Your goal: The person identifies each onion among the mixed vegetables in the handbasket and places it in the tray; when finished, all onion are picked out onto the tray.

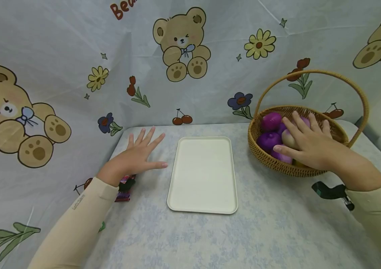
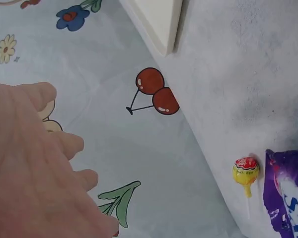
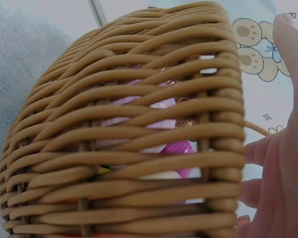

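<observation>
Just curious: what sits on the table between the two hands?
A bare cream tray lies between the left hand and the right hand, seen in the head view.

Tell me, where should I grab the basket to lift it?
Probably by the top of the arched handle, coming down from above. The wicker basket stands upright with round purple things inside, so a top hold should keep it level. The handle's top looks free; the right hand is lower, over the contents.
</observation>
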`<state>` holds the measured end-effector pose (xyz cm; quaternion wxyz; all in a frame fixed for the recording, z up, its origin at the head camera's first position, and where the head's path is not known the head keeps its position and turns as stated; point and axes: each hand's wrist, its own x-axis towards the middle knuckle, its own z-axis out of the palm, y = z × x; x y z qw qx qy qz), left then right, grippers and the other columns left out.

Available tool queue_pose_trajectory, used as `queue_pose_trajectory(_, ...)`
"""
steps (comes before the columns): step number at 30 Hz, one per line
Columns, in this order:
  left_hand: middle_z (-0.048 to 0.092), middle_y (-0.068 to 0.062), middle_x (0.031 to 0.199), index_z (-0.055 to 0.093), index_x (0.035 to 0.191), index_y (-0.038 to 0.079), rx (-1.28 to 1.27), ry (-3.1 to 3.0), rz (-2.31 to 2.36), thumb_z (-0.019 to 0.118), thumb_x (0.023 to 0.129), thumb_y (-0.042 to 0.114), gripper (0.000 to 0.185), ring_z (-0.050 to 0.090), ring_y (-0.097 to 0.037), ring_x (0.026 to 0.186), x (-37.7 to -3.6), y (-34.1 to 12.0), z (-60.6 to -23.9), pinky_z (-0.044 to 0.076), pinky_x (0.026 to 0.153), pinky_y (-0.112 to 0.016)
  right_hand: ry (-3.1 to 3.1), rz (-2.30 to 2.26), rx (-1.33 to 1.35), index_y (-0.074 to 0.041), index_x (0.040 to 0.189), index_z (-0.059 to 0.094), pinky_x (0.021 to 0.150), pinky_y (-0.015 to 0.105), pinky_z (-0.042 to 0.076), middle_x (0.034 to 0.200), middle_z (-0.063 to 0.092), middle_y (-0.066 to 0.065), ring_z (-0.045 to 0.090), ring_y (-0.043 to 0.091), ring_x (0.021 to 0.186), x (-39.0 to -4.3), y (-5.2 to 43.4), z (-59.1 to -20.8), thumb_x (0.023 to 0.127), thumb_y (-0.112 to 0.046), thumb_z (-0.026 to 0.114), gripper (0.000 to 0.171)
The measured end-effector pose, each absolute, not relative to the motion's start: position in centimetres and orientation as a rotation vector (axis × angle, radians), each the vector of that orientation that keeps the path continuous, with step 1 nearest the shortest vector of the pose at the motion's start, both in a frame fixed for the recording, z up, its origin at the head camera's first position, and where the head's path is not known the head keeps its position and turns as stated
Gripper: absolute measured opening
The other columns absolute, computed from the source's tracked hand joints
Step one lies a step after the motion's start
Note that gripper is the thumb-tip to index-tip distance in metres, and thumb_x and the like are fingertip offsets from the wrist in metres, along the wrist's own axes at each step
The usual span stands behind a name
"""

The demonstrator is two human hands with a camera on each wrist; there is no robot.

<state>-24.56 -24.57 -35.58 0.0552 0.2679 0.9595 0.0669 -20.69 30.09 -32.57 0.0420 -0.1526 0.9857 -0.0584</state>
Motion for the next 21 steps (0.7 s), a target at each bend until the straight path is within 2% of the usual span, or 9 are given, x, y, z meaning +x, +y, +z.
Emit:
queue_pose_trajectory(4,-0.011,-0.009,0.175,0.006,0.172,0.029,0.846,2.919,0.335,0.057,0.093,0.079,0.107,-0.017,-0.036,0.156,-24.0,-24.6,-35.8,-0.017,0.115,-0.069,3.013,-0.207,-0.448,-0.004,0.169,0.0,0.105,0.082,-0.015,0.168,-0.016,0.029,-0.016,0.067,0.143,-20.7,30.2,-32.8,0.104,-0.069,0.044,0.101)
queue_pose_trajectory(8,-0.008,-0.005,0.175,0.006,0.172,0.027,0.826,2.871,0.561,0.064,0.094,0.071,0.106,-0.012,-0.034,0.158,-23.3,-24.2,-36.6,-0.01,0.119,-0.067,2.998,-0.251,-0.426,-0.002,0.168,0.0,0.105,0.082,-0.013,0.168,-0.017,0.029,-0.016,0.068,0.143,-20.8,30.5,-33.1,0.105,-0.068,0.043,0.101)
queue_pose_trajectory(12,-0.002,-0.003,0.176,0.009,0.172,0.028,0.736,2.785,0.829,0.066,0.096,0.066,0.102,0.0,-0.033,0.159,-22.2,-23.4,-38.2,0.009,0.119,-0.07,2.983,-0.297,-0.406,-0.001,0.167,-0.002,0.106,0.082,-0.014,0.167,-0.02,0.03,-0.018,0.068,0.142,-20.8,30.9,-33.5,0.107,-0.066,0.042,0.1)
queue_pose_trajectory(15,0.007,-0.002,0.176,0.014,0.172,0.026,0.657,2.745,0.961,0.069,0.097,0.061,0.099,0.009,-0.032,0.159,-21.3,-22.6,-39.5,0.017,0.118,-0.07,2.977,-0.327,-0.399,0.0,0.167,-0.004,0.106,0.082,-0.013,0.166,-0.02,0.03,-0.018,0.068,0.142,-20.9,31.3,-33.8,0.108,-0.065,0.041,0.098)
queue_pose_trajectory(21,0.017,-0.004,0.174,0.018,0.171,0.019,0.5,2.694,1.107,0.076,0.096,0.05,0.1,0.017,-0.031,0.157,-19.6,-21.2,-41.6,0.02,0.121,-0.061,2.975,-0.404,-0.416,0.003,0.166,-0.001,0.109,0.082,-0.007,0.167,-0.013,0.034,-0.011,0.068,0.144,-21.3,31.7,-34.5,0.109,-0.06,0.04,0.094)
